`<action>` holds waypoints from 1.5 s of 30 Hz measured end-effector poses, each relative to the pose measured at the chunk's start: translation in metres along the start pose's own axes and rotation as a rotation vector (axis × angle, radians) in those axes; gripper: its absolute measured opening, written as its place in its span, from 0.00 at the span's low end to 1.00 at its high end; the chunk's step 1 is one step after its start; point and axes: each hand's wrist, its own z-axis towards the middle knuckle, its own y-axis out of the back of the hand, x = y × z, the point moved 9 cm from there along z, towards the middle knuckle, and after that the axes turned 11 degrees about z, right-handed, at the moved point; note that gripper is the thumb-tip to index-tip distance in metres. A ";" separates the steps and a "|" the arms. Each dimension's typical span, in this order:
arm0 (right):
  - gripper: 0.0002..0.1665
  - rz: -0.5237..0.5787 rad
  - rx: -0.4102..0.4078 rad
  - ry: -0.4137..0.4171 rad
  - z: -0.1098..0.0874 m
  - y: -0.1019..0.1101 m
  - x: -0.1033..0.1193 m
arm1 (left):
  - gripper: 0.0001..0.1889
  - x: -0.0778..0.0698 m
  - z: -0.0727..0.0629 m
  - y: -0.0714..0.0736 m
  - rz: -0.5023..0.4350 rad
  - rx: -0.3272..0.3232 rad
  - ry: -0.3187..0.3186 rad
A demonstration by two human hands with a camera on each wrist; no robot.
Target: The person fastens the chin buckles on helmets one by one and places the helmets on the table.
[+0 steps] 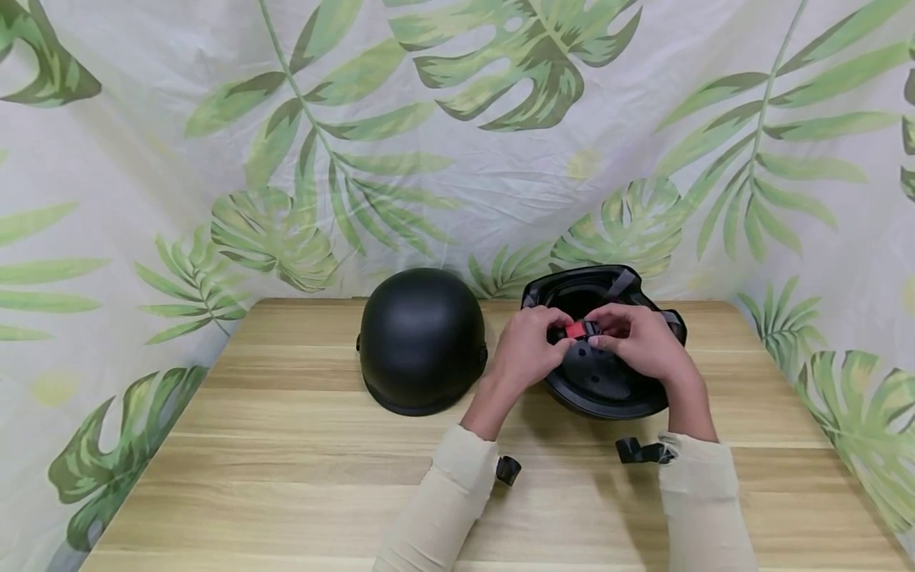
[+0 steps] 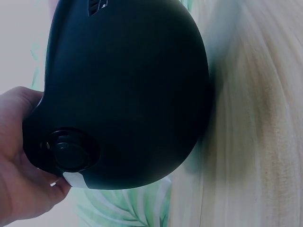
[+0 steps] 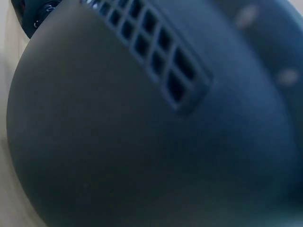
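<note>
A black helmet (image 1: 608, 407) lies upside down with its padded inside facing up. Over its opening, a red and black chin strap buckle (image 1: 575, 330) is between both hands. The left hand (image 1: 527, 343) pinches the buckle's red side with thumb and fingers. From the other side, the right hand (image 1: 638, 340) pinches the black part. In the left wrist view, the left hand (image 2: 21, 161) is at the edge of the helmet's smooth shell (image 2: 128, 94), beside a round knob (image 2: 70, 152). The right wrist view is filled by the shell (image 3: 94, 137); the right hand does not show there.
A second black helmet (image 1: 423, 342) stands dome up to the left. Both are on a wooden table (image 1: 286, 461), near its back edge, with a leaf-patterned cloth (image 1: 457, 199) behind. Small black devices (image 1: 508, 470) sit at the wrists.
</note>
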 end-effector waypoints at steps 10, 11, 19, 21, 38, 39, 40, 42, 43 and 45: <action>0.15 -0.037 0.068 -0.015 0.003 -0.013 -0.005 | 0.09 0.003 0.000 -0.005 0.129 0.032 0.008; 0.15 -0.044 0.075 -0.015 0.003 -0.014 -0.005 | 0.09 0.004 0.000 -0.006 0.143 0.038 0.014; 0.15 -0.084 0.083 -0.022 0.005 -0.019 -0.005 | 0.10 0.006 0.001 -0.008 0.170 0.043 0.022; 0.15 -0.087 0.083 -0.022 0.006 -0.020 -0.005 | 0.10 0.006 0.001 -0.008 0.176 0.039 0.020; 0.20 -0.080 0.020 -0.001 -0.004 -0.001 0.008 | 0.13 0.013 0.003 -0.002 -0.051 0.036 -0.062; 0.21 -0.075 -0.005 0.001 -0.007 0.005 0.011 | 0.13 0.013 0.003 0.000 -0.074 0.022 -0.072; 0.22 -0.069 -0.030 0.001 -0.009 0.011 0.014 | 0.13 0.013 0.003 0.003 -0.094 0.008 -0.083; 0.24 -0.049 -0.077 -0.001 -0.015 0.024 0.017 | 0.14 0.014 0.003 0.007 -0.129 -0.012 -0.093; 0.25 -0.043 -0.106 -0.004 -0.018 0.031 0.018 | 0.14 0.015 0.003 0.008 -0.146 -0.017 -0.095; 0.27 -0.033 -0.162 0.001 -0.025 0.044 0.017 | 0.15 0.016 0.002 0.012 -0.173 -0.024 -0.096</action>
